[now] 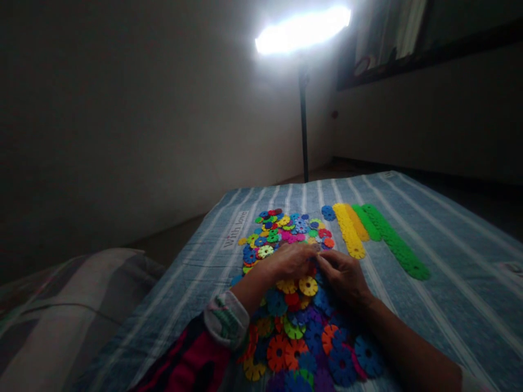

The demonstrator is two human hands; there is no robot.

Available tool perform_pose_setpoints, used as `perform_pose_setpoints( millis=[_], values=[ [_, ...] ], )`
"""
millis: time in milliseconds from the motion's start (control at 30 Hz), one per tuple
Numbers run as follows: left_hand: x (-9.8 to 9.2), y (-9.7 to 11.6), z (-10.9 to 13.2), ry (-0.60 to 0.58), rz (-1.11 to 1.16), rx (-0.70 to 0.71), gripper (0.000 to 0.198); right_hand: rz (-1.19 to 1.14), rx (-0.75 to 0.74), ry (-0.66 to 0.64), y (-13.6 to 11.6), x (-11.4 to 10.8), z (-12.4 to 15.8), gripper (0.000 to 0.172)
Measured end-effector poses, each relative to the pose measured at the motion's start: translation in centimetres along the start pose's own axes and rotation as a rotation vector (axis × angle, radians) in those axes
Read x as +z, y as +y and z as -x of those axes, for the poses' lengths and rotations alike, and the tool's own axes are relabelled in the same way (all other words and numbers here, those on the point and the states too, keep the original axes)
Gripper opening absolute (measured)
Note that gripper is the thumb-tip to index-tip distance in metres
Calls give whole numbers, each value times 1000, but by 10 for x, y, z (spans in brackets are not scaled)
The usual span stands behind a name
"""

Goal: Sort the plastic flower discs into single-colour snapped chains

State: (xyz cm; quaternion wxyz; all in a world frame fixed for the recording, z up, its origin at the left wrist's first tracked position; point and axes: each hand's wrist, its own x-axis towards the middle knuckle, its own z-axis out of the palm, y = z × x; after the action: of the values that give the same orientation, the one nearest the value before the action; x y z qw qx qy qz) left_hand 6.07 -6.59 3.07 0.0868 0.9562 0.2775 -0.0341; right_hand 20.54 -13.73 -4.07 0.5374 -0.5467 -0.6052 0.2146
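My left hand [295, 261] and my right hand [344, 276] meet above a long pile of colourful notched plastic discs [293, 353]. Both are closed, fingertips pressed together close to each other. Whatever they pinch is mostly hidden by the fingers, and I cannot make it out. Under the left hand, a yellow disc [308, 286] shows in the pile. Beyond the right hand lie overlapping rows of discs: a yellow row [348, 231], a shorter orange-yellow row [358, 223] and a long green row [398, 247]. At their left end sits a blue disc [328, 212].
A blue-and-white striped cloth [449, 261] covers the table, with "With love" printed at the left. Behind the table a bright lamp [303, 31] stands on a dark pole [303, 120]. Pale fabric [81, 316] is bunched at the lower left.
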Motion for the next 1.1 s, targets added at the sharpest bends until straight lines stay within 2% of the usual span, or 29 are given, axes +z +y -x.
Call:
perform_pose_setpoints(
  millis=[167, 300, 367, 467, 567, 667, 767, 867, 1000, 1100],
  values=[
    [1, -9, 38, 49, 78, 71, 18, 31, 4, 16, 0, 2, 1, 28],
    [5, -23, 53, 128, 182, 51, 13, 50, -1, 6, 0, 1, 1, 29],
    [6, -32, 58, 253, 229, -48, 15, 58, 7, 4, -1, 0, 2, 29],
    [10, -46, 68, 432, 206, -321, 23, 56, 20, -2, -2, -1, 1, 29],
    [19, -52, 77, 402, 128, -587, 30, 46, 28, -16, -4, -2, 1, 29],
    [32, -47, 79, 341, 118, -716, 48, 45, 35, -32, -4, -2, 1, 31],
    [43, -40, 73, 316, 143, -675, 57, 44, 36, -26, -3, -2, 2, 30],
    [45, -39, 64, 341, 163, -603, 52, 50, 26, -20, -2, -2, 2, 29],
    [43, -53, 60, 493, 218, -498, 34, 55, 16, -22, -2, -3, 2, 29],
    [44, -68, 62, 606, 281, -499, 27, 71, 16, -31, -3, -4, 3, 28]
  ],
)
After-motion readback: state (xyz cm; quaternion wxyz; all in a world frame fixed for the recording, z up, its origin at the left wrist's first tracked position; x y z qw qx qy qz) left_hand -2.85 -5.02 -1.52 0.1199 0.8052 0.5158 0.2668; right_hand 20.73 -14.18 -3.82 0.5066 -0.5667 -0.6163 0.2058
